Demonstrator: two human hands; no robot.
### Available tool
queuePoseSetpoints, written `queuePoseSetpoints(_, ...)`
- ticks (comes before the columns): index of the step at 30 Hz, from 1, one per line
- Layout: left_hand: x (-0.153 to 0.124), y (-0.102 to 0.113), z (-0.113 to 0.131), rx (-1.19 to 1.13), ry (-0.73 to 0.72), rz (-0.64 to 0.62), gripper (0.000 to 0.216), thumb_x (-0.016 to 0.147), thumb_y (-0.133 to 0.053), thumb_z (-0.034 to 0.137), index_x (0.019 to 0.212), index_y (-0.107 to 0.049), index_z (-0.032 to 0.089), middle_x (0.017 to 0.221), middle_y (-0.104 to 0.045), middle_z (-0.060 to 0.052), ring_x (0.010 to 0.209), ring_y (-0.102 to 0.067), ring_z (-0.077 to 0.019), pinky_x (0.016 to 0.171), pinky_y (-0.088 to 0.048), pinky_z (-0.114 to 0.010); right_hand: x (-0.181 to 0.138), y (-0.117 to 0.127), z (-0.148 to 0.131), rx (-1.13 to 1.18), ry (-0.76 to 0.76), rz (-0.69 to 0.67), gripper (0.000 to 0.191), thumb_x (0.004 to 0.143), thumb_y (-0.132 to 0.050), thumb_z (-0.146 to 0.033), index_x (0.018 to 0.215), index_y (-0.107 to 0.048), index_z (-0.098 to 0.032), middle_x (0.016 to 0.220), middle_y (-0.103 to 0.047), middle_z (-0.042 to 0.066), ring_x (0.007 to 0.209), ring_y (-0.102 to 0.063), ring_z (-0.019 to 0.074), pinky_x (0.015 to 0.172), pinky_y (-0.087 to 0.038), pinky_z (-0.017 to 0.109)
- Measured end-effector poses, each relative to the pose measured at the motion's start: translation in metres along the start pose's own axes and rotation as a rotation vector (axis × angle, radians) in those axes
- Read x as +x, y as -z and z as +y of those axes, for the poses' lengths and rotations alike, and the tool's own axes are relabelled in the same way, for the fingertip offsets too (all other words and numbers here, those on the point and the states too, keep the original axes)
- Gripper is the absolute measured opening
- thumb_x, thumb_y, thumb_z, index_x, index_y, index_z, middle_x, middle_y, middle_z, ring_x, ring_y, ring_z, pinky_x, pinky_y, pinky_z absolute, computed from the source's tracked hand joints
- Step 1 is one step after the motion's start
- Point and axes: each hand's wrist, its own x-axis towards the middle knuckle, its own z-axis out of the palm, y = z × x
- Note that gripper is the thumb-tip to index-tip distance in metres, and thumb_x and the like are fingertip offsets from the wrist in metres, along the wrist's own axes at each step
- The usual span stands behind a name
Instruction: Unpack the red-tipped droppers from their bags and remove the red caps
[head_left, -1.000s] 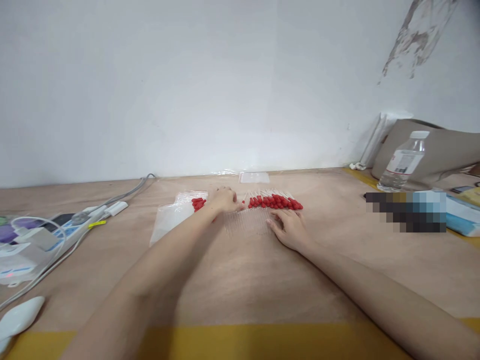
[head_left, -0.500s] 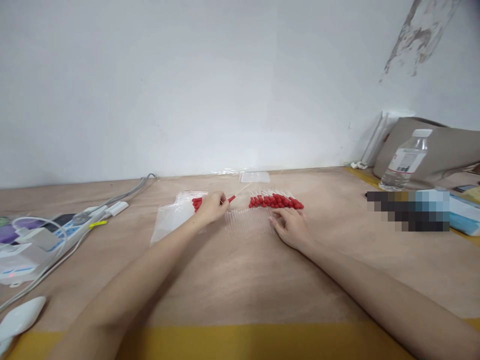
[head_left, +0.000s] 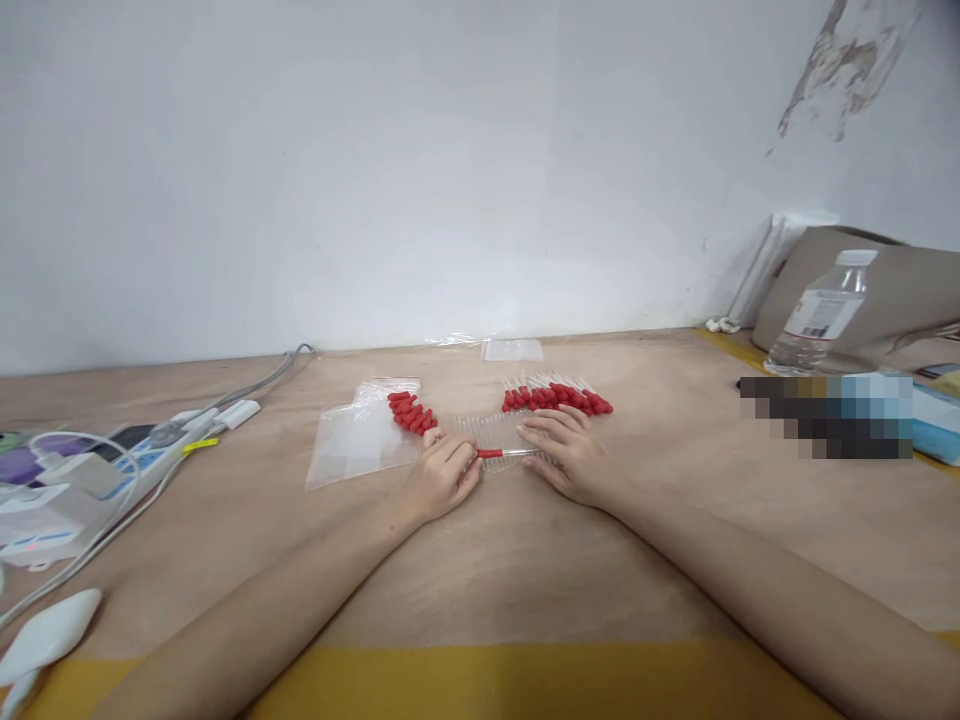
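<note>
My left hand (head_left: pixel 442 475) pinches a thin clear dropper with a red bulb (head_left: pixel 501 453), held level over a clear ribbed plastic sheet (head_left: pixel 491 430) on the wooden table (head_left: pixel 480 560). My right hand (head_left: pixel 562 452) lies on that sheet, its fingertips at the dropper's clear tip. A row of red-bulbed droppers (head_left: pixel 559 396) lies just beyond my right hand. A smaller heap of red bulbs (head_left: pixel 411 412) rests at the edge of a clear zip bag (head_left: pixel 352 440) to the left.
A power strip with plugs and grey cables (head_left: pixel 112 460) sits at the left, a white object (head_left: pixel 45 635) at the near left edge. A water bottle (head_left: pixel 821 315), a brown box (head_left: pixel 892 290) and a blurred patch (head_left: pixel 825 415) stand at the right. A small clear bag (head_left: pixel 512 349) lies by the wall.
My left hand took a single dropper from the far row, drew it back toward me and now holds it level at my right fingertips. My right hand shifted slightly left on the sheet.
</note>
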Motion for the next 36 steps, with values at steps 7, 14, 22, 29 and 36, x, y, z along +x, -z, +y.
queuePoseSetpoints(7, -0.003, -0.001, -0.001, -0.027, -0.020, 0.028, 0.007, 0.081, -0.047, 0.017, 0.075, -0.050, 0.017, 0.082, -0.064, -0.002, 0.073, -0.057, -0.0129, 0.077, -0.033, -0.033, 0.005, -0.001, -0.010, 0.017, 0.023, -0.064, 0.026, 0.085, -0.047, -0.032, 0.105, -0.060, -0.022, 0.094, -0.066, 0.004, 0.098, -0.053, 0.0182, 0.096, -0.029, 0.043)
queuePoseSetpoints(14, 0.009, 0.000, 0.006, 0.016, -0.030, 0.000, 0.028, 0.080, -0.051, 0.031, 0.105, -0.054, 0.018, 0.106, -0.061, -0.008, 0.103, -0.051, -0.0211, 0.090, -0.030, -0.039, 0.004, -0.008, -0.008, 0.087, 0.090, -0.050, 0.023, 0.085, -0.046, -0.025, 0.101, -0.061, -0.019, 0.096, -0.066, 0.003, 0.100, -0.054, 0.0185, 0.094, -0.038, 0.040)
queuePoseSetpoints(22, 0.015, -0.005, 0.012, 0.071, -0.119, -0.079, 0.015, 0.085, -0.043, 0.022, 0.084, -0.057, 0.017, 0.085, -0.065, -0.002, 0.089, -0.055, -0.0158, 0.094, -0.028, -0.040, 0.005, -0.008, -0.014, 0.077, 0.137, -0.023, 0.017, 0.084, -0.048, -0.023, 0.092, -0.062, -0.016, 0.088, -0.067, 0.005, 0.094, -0.057, 0.0173, 0.091, -0.043, 0.038)
queuePoseSetpoints(29, 0.014, 0.000, 0.015, 0.090, -0.094, -0.157, 0.019, 0.086, -0.039, 0.024, 0.078, -0.055, 0.017, 0.076, -0.062, 0.000, 0.080, -0.053, -0.0155, 0.094, -0.025, -0.043, 0.006, -0.005, -0.014, 0.013, 0.280, 0.026, 0.013, 0.084, -0.047, -0.017, 0.085, -0.060, -0.014, 0.080, -0.067, 0.005, 0.092, -0.059, 0.0150, 0.096, -0.040, 0.039)
queuePoseSetpoints(36, 0.012, 0.004, 0.016, 0.025, -0.060, -0.231, 0.025, 0.087, -0.034, 0.024, 0.071, -0.052, 0.017, 0.068, -0.058, 0.000, 0.071, -0.050, -0.0140, 0.092, -0.025, -0.041, 0.005, 0.002, -0.008, -0.065, 0.423, 0.032, 0.018, 0.084, -0.043, -0.011, 0.092, -0.059, -0.013, 0.086, -0.066, 0.006, 0.103, -0.054, 0.0173, 0.098, -0.038, 0.044)
